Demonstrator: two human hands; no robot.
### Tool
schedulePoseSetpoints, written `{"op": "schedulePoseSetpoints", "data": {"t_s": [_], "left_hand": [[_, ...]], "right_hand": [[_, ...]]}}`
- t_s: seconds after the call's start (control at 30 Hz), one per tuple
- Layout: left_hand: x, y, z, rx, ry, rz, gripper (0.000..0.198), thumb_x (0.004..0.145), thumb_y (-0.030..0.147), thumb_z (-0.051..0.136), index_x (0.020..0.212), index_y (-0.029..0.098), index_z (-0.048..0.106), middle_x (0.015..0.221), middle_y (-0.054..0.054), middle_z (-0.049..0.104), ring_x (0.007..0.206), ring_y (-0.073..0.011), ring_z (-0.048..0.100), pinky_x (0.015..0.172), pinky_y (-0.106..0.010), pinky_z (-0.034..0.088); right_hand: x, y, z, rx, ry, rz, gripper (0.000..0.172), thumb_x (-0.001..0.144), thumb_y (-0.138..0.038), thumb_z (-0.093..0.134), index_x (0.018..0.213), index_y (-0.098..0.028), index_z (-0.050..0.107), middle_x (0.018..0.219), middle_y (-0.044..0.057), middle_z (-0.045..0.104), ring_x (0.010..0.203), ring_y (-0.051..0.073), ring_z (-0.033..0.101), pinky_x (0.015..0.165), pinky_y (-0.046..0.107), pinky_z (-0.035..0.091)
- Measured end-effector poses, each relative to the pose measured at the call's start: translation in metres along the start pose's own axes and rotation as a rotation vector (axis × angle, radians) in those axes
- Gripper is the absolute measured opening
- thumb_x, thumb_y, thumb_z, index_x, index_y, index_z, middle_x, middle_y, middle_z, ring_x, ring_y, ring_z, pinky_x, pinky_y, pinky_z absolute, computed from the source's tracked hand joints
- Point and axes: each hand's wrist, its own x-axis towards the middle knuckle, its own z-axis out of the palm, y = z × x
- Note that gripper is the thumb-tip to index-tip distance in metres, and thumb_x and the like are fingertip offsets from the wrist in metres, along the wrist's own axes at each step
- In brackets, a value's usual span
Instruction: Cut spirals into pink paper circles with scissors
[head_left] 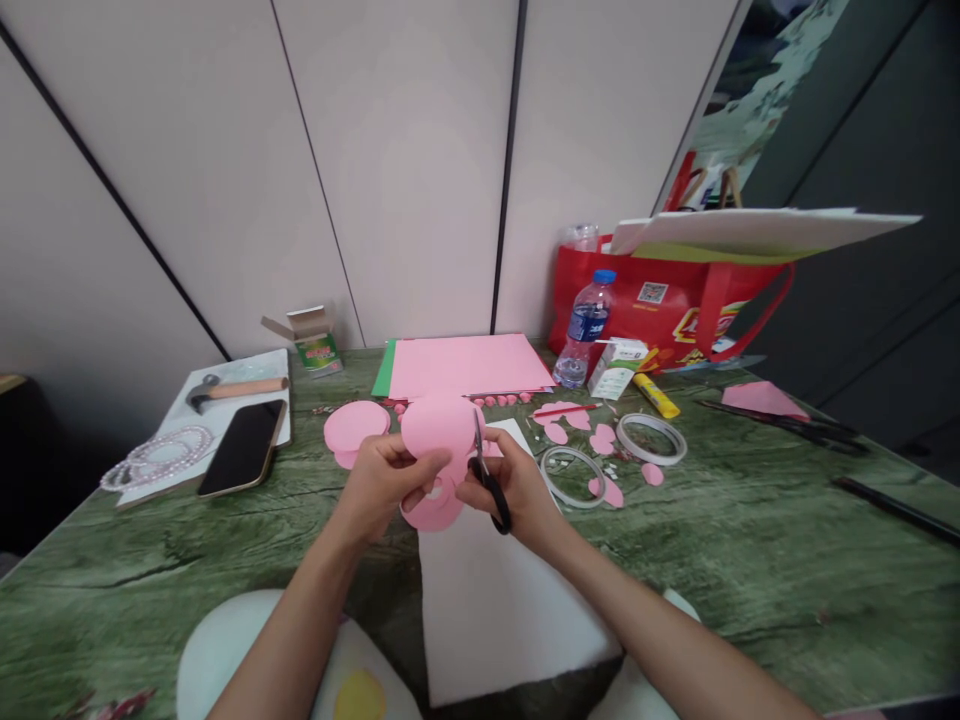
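Between finger and thumb, my left hand (pixel 386 482) pinches a pink paper circle (pixel 431 425) raised above the table. My right hand (pixel 521 490) grips a pair of scissors (pixel 493 492) with black handles, its blades pointing up along the right edge of that circle. Below my hands lies more cut pink paper (pixel 435 512), partly hidden by my fingers. A stack of pink paper circles (pixel 357 430) rests just left of my hands. White paper (pixel 502 600) is spread on the table beneath my right forearm.
Pink sheets (pixel 469 365) lie at the back. Rolls of tape (pixel 651 438), pink petal cutouts (pixel 555 433) and a glue stick (pixel 657 395) are on the right, before a water bottle (pixel 586 330) and red bag (pixel 637 290). Leftward are a phone (pixel 244 447) and hammer (pixel 238 390).
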Motion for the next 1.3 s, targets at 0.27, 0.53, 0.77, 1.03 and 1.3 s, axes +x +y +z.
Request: {"op": "schedulePoseSetpoints", "data": {"t_s": [0.27, 0.53, 0.77, 1.03, 1.3], "left_hand": [[0.000, 0.000, -0.001, -0.058, 0.028, 0.009, 0.027, 0.065, 0.029, 0.065, 0.049, 0.012, 0.051, 0.038, 0.005, 0.045, 0.031, -0.0014, 0.030, 0.030, -0.015, 0.020], [0.000, 0.002, 0.000, -0.092, 0.017, 0.032, 0.025, 0.066, 0.025, 0.064, 0.049, 0.013, 0.051, 0.037, 0.006, 0.044, 0.030, -0.0012, 0.030, 0.031, -0.015, 0.020], [0.001, 0.000, -0.003, -0.089, 0.047, 0.048, 0.027, 0.068, 0.024, 0.063, 0.049, 0.013, 0.048, 0.039, 0.006, 0.045, 0.031, -0.0016, 0.033, 0.031, -0.016, 0.023], [0.001, -0.001, 0.001, -0.227, -0.059, -0.006, 0.020, 0.074, 0.032, 0.057, 0.065, 0.015, 0.053, 0.048, 0.004, 0.054, 0.031, -0.0052, 0.043, 0.031, -0.017, 0.031], [-0.002, 0.001, 0.008, -0.046, 0.078, -0.016, 0.035, 0.066, 0.028, 0.065, 0.041, 0.012, 0.046, 0.035, 0.006, 0.037, 0.031, -0.0015, 0.028, 0.031, -0.017, 0.019]], "right_hand": [[0.000, -0.001, 0.001, -0.008, 0.018, 0.026, 0.057, 0.054, -0.025, 0.074, 0.098, -0.021, 0.040, 0.052, -0.009, 0.051, 0.042, 0.006, 0.041, 0.044, 0.020, 0.034], [-0.001, -0.003, 0.001, -0.024, 0.046, 0.029, 0.056, 0.053, -0.026, 0.075, 0.097, -0.021, 0.040, 0.053, -0.009, 0.053, 0.042, 0.007, 0.044, 0.042, 0.019, 0.036], [0.000, -0.002, 0.002, -0.063, 0.065, 0.034, 0.055, 0.053, -0.028, 0.074, 0.096, -0.021, 0.040, 0.050, -0.010, 0.051, 0.039, 0.007, 0.043, 0.039, 0.018, 0.033], [-0.003, -0.002, 0.004, -0.078, 0.052, 0.018, 0.054, 0.055, -0.029, 0.073, 0.096, -0.021, 0.039, 0.049, -0.009, 0.052, 0.039, 0.008, 0.045, 0.038, 0.019, 0.034], [-0.004, -0.002, 0.008, -0.029, -0.036, 0.049, 0.056, 0.056, -0.025, 0.073, 0.099, -0.021, 0.039, 0.053, -0.009, 0.051, 0.045, 0.008, 0.044, 0.046, 0.021, 0.036]]}}
